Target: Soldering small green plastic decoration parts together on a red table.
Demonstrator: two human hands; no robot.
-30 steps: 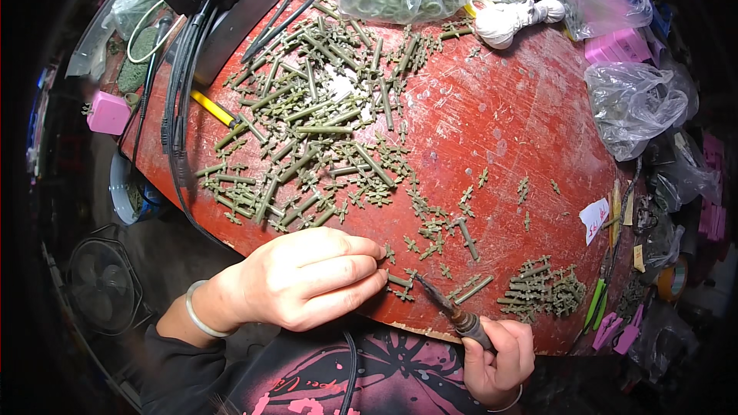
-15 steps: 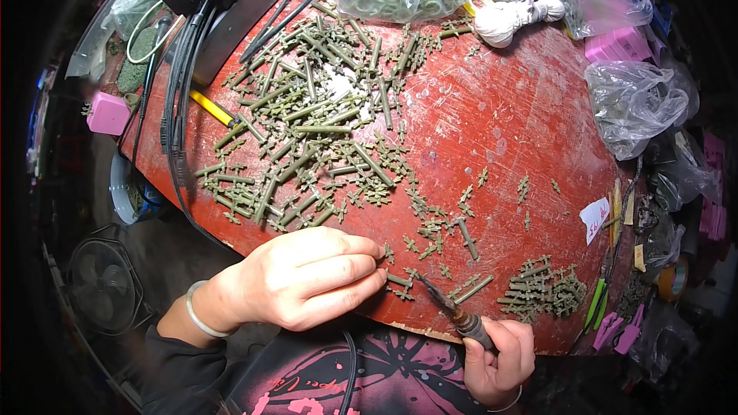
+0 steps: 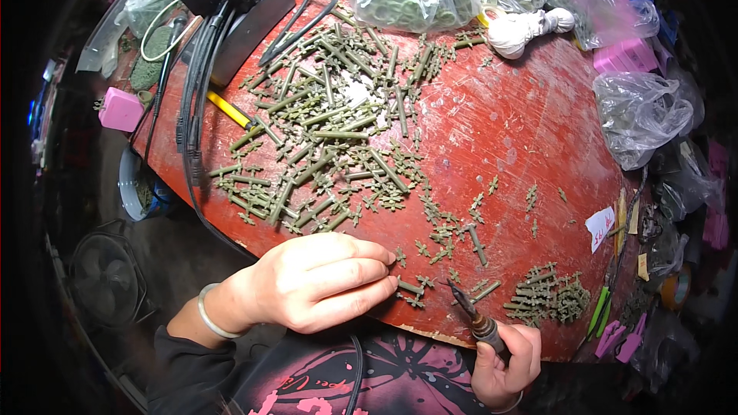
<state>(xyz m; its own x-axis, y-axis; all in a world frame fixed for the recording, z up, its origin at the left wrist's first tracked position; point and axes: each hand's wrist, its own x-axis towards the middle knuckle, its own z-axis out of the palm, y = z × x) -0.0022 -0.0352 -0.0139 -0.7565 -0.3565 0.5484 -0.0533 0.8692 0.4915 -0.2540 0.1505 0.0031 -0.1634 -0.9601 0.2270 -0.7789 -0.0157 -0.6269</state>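
Pinching at seven o'clock: bare left hand (image 3: 327,280), fingers pressed together on a slim olive-green plastic-looking rod (image 3: 409,287), thumb hidden; bare right hand (image 3: 507,365), five o'clock, curled round a dark pointed metal tool (image 3: 481,326). Possible fault: rod skewing under an uneven push from the tool. Rod, five o'clock: dull, small cross-shaped knobs showing

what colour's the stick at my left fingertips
The stick is olive green, clearest in the head view.
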